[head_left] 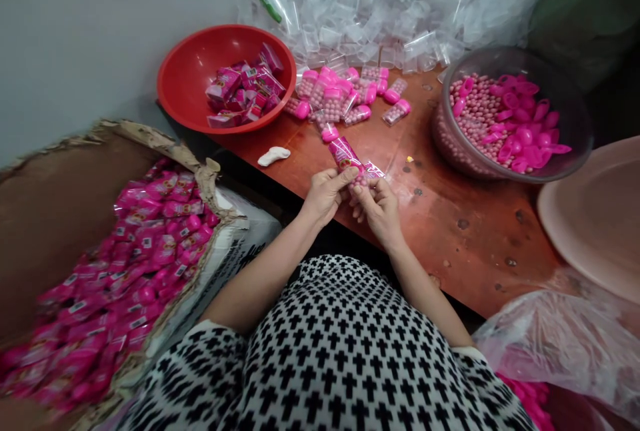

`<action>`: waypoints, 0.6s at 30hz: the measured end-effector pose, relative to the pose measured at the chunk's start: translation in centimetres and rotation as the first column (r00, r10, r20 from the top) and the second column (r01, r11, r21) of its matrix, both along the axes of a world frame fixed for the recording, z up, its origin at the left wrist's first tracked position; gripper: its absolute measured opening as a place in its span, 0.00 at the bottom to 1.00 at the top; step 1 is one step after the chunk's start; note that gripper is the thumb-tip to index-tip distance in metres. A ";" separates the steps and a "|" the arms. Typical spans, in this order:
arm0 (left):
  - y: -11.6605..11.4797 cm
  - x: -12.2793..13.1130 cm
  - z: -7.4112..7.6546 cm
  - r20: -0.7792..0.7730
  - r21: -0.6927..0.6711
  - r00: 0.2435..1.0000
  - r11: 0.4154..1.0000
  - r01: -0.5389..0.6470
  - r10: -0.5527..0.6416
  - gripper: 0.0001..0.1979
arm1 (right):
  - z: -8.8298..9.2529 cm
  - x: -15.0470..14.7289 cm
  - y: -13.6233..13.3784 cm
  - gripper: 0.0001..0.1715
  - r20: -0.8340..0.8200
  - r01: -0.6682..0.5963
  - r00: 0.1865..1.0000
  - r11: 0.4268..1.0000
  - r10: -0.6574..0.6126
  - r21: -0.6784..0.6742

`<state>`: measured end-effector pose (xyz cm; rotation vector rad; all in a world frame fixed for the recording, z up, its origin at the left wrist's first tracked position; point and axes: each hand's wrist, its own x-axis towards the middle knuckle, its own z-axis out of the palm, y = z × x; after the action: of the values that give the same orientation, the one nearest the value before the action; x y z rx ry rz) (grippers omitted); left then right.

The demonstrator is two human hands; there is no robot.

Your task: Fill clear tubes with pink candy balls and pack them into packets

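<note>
Over the table's near edge, my left hand and my right hand meet with fingers closed around a small bottle of pink balls. A printed pink plastic sleeve sticks out beyond my left thumb. The balls show through clear plastic between my two thumbs. Another piece of printed film lies just behind my right hand. Beyond my hands is a pile of clear bottles with pink caps, filled with similar balls. My fingers hide the underside of the bottle.
A red bowl holds folded printed sleeves. At right, a translucent bowl contains pink balls and pink scoops. Empty clear bottles heap at the back. Wrapped bottles fill a carton at left. A white object lies on the table.
</note>
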<state>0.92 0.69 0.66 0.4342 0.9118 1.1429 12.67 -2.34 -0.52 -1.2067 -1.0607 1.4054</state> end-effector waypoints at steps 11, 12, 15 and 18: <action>-0.4 -1.9 0.5 -0.023 0.087 0.959 0.955 0.283 -0.282 0.21 | -0.3 -0.8 -0.3 0.28 -0.246 -0.031 0.969 0.993 0.002 -0.114; -0.4 -1.8 0.5 -0.038 0.073 0.964 0.961 0.267 -0.265 0.21 | -0.4 -0.7 -0.3 0.28 -0.237 -0.026 0.971 0.994 0.000 -0.107; -0.2 -1.5 0.5 -0.068 0.057 0.990 0.990 0.129 -0.125 0.21 | -0.5 -0.4 -0.4 0.29 -0.246 -0.054 0.969 0.995 0.031 -0.089; -0.2 -1.2 0.4 -0.068 0.043 0.997 0.998 0.039 -0.036 0.20 | -0.6 0.0 -0.5 0.31 -0.277 -0.066 0.960 0.995 0.044 -0.072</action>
<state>-0.32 0.47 1.09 0.5263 0.9342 1.1212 12.62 -2.84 -1.12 -1.0071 -0.8555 1.6194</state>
